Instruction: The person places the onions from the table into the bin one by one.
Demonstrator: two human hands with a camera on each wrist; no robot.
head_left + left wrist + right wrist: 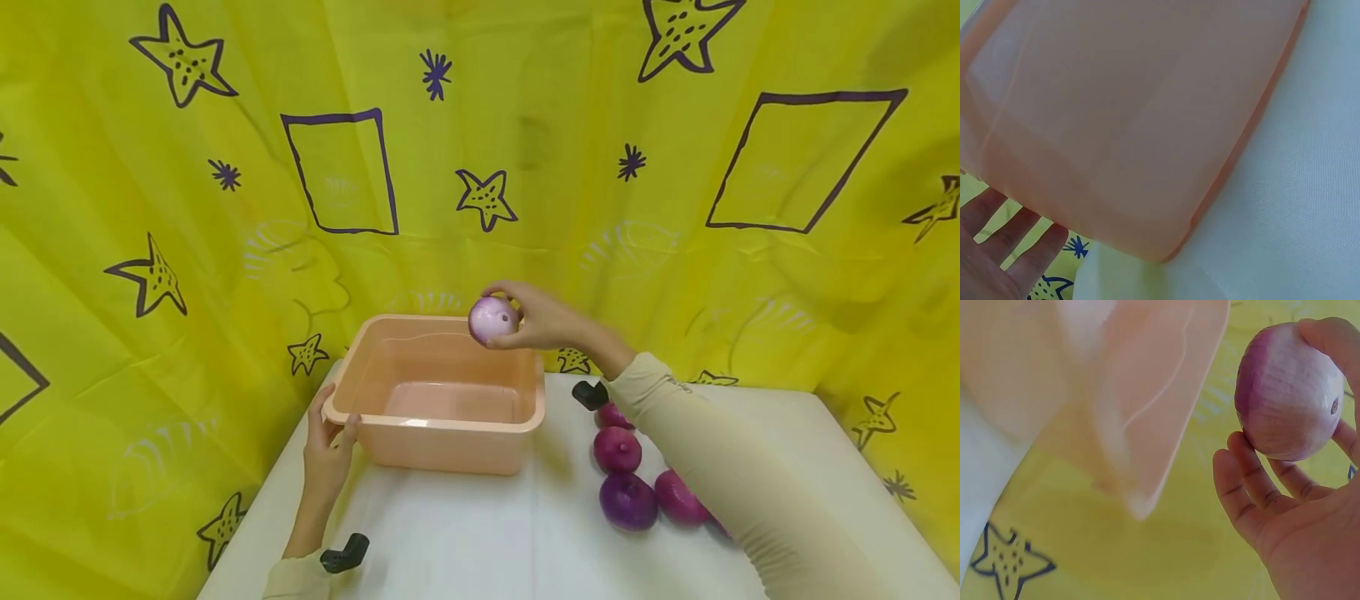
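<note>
Fingers curled, our right hand (pixel 543 320) grips a red onion (pixel 491 322); our left hand (pixel 327 454) pinches the basin (pixel 450 427), probably steadying it.

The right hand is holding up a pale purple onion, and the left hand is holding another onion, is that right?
Not quite: the left hand is gripping the peach tub at its left side, not another onion, as the head view shows. The right hand is holding up a pale purple onion.

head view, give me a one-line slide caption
Right-hand grip holding up a pale purple onion, left-hand grip on the near left corner of a peach basin.
</note>
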